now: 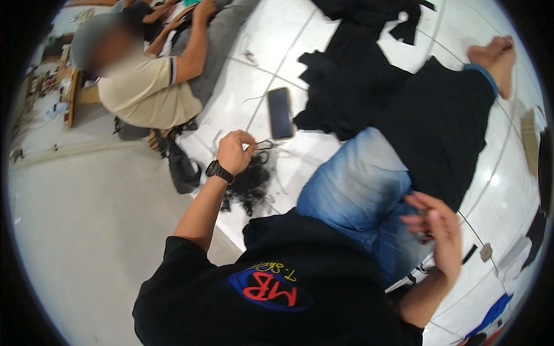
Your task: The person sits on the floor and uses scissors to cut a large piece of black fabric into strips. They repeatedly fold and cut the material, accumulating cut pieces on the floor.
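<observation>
One black shirt [340,300], two hands [234,153] [438,230], one black tangle [252,187]

"What were you wearing?"
"I wore a black short-sleeved T-shirt [352,282] with a chest print [271,290] in red, yellow and blue."
"Anything else?"
"My jeans [349,179] were faded blue, and a black watch [220,172] circled my left wrist [233,163]."

Thin black strand [265,142] curls just below dark-screened rectangular phone [280,113]. Loose, tangled heap of fine black fibres [252,183] lies below-left of phone. Soft black jagged-edged fabric [358,75] spreads slack to phone's right.
</observation>
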### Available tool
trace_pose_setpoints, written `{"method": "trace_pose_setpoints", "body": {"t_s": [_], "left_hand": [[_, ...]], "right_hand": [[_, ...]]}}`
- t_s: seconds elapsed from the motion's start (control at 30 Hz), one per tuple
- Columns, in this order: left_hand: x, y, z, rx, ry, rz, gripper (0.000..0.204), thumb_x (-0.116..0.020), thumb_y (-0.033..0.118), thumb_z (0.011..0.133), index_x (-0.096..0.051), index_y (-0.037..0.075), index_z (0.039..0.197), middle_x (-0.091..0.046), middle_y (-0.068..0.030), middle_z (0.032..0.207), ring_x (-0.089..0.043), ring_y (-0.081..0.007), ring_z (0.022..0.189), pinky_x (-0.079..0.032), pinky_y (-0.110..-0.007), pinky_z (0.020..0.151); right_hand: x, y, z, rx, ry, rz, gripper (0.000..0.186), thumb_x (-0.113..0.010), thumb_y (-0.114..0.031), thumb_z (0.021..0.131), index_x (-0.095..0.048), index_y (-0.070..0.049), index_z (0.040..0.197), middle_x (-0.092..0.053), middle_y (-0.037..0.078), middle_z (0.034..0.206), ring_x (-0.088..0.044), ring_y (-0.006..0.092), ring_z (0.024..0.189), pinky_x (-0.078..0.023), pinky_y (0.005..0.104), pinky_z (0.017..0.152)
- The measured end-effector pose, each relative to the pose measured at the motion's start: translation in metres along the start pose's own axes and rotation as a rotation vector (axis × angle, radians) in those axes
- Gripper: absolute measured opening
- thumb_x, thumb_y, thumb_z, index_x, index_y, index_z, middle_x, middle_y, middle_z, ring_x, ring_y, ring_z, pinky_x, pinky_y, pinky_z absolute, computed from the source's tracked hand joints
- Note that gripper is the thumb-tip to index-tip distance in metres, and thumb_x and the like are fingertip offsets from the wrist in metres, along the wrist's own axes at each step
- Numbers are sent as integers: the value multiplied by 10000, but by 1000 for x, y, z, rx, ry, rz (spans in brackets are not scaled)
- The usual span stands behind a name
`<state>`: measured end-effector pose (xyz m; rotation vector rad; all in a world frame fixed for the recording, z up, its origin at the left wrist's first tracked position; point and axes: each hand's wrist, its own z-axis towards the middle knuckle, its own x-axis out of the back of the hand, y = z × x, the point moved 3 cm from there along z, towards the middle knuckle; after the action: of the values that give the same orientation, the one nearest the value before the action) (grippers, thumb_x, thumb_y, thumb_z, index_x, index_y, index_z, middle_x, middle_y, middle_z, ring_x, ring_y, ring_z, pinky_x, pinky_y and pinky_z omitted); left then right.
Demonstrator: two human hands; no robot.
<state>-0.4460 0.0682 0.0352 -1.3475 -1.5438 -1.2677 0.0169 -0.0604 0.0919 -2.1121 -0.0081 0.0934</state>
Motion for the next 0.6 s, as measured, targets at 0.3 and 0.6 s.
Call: {"method": "trace_pose_setpoints", "body": {"t_s": [0.3, 0.6], "left_hand": [[4, -128, -49, 286, -380, 635, 289, -584, 177, 875, -731, 160, 1123, -738, -123, 1026, -687, -303, 1031, -364, -578, 1068], [13, 94, 6, -529, 162, -99, 301, -677, 48, 847, -672, 27, 1147, -724, -145, 1028, -685, -336, 990, -524, -411, 889]], "right_hand": [[124, 40, -34, 133, 742, -434, 513, -545, -443, 992, -629, -13, 1259, -667, 54, 876, -459, 35, 569, -327, 183, 452], [167, 122, -64, -248, 905, -285, 353, -579, -324, 995, -697, -6, 1093, -706, 69, 860, -446, 76, 505, -351, 254, 455]]}}
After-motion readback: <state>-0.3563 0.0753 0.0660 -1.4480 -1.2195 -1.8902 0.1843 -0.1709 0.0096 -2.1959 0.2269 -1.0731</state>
